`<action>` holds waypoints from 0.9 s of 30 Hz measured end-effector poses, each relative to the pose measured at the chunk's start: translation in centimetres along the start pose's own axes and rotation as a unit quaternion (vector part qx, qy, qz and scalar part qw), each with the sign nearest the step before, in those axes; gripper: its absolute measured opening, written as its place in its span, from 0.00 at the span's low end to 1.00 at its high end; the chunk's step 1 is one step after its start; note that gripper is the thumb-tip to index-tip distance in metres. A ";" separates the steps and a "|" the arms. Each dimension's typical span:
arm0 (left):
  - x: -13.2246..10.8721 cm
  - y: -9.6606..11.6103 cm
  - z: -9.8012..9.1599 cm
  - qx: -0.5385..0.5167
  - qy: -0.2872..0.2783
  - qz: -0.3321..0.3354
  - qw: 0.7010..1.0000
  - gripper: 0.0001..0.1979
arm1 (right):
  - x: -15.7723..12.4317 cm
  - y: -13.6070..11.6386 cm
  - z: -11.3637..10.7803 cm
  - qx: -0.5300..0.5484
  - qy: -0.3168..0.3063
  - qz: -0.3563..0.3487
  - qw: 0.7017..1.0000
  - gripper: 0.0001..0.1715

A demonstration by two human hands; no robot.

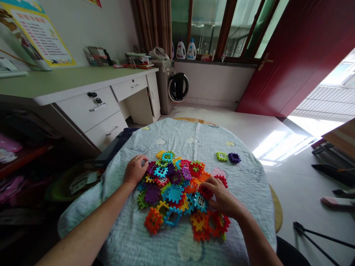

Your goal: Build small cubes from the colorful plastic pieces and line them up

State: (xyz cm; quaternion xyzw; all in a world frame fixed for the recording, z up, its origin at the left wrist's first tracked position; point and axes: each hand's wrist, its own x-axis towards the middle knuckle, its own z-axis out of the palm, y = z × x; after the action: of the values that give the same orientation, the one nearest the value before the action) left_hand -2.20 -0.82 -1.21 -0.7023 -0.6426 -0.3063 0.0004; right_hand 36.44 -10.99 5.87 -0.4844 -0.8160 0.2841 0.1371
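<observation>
A heap of colourful plastic interlocking building blocks (175, 193) with toothed edges lies on a round table; some have window grids. My left hand (136, 169) rests at the heap's left edge beside a purple block (151, 168), its fingers loosely bent and holding nothing I can see. My right hand (222, 195) reaches over the right side, its fingers closed on a dark red block (205, 191); the fingertips are partly hidden. Apart from the heap, a lime green window block (222, 156) and a dark purple block (234, 158) lie side by side at the back right.
A pale blue cloth (191, 136) covers the table. To the left stands a white desk (91, 107) with drawers. A washing machine (166, 85) is at the back, near detergent bottles (191, 50) on the sill. A red door (291, 55) stands at the right.
</observation>
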 end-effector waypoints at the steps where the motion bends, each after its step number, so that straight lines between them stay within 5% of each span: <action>1: 0.0 0.0 0.0 0.000 0.000 0.000 1.000 0.07 | -0.1 0.0 -0.1 0.015 -0.005 -0.006 1.000 0.20; 7: 0.0 0.0 0.0 0.000 0.001 0.001 1.000 0.07 | -0.2 -0.2 -0.2 0.042 -0.019 -0.005 0.999 0.26; 23: 0.0 -0.1 0.1 -0.001 0.003 -0.001 1.000 0.06 | -0.3 0.3 -0.2 0.046 -0.039 0.033 0.998 0.21; 27: 0.0 0.0 0.1 -0.002 0.001 0.000 1.000 0.07 | -1.0 2.1 -0.9 0.041 0.032 0.037 0.998 0.21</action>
State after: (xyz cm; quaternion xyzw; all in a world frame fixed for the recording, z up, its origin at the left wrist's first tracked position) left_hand -2.19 -0.78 -1.25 -0.7019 -0.6420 -0.3084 -0.0003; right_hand 38.87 -10.76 5.40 -0.5168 -0.7805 0.3066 0.1722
